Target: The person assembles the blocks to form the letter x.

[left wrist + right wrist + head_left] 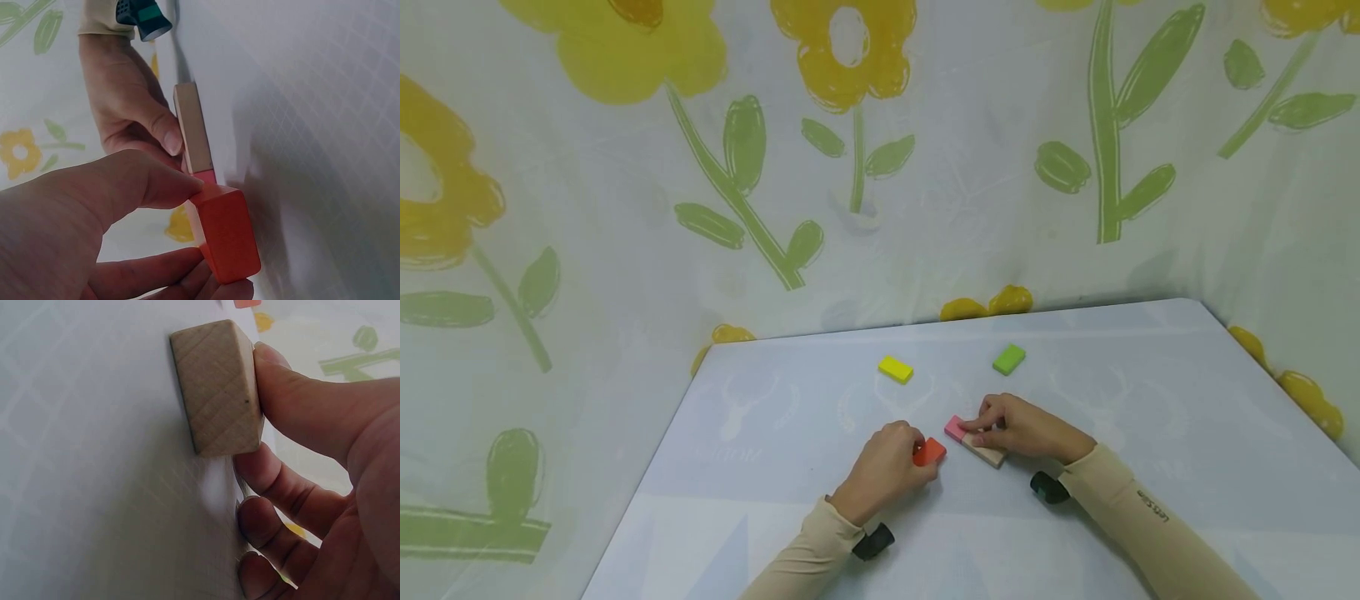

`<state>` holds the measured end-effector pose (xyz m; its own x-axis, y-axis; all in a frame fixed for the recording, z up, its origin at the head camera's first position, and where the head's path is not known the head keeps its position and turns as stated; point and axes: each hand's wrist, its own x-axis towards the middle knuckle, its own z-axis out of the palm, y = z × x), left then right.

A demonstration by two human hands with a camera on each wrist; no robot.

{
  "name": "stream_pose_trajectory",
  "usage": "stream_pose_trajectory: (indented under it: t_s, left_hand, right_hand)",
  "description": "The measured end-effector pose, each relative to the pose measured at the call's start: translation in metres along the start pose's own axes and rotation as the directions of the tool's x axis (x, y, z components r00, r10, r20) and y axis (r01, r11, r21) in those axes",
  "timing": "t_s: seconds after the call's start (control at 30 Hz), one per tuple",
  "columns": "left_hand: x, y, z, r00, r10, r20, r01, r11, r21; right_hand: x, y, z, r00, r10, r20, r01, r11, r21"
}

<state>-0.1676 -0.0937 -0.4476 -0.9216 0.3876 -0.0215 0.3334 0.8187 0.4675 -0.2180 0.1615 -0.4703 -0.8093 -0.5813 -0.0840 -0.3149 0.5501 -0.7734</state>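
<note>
Orange block (929, 452) pinched in left hand (883, 467) grip, wooden block (984, 451) (pink-ended) pinched by right hand (1022, 429).

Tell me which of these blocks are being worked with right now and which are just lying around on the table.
In hand:
orange block, pinched by the left hand
pink block and plain wooden block, lying end to end, held by the right hand

Lying about:
yellow block
green block

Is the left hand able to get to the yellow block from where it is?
Probably yes. The yellow block lies alone on the table, beyond the left hand, with nothing between them. But that hand's grip is on the orange block, so it's busy now.
</note>
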Motion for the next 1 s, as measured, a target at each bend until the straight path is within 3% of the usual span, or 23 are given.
stream_pose_trajectory:
  t_s: [1.0]
  left_hand:
    - [0.0052, 0.0020, 0.0024, 1.000, 0.008, 0.010, -0.008, 1.000, -0.011]
  right_hand:
    - [0.0004, 0.0007, 0.0000, 1.000, -0.012, -0.003, 0.012, 1.000, -0.028]
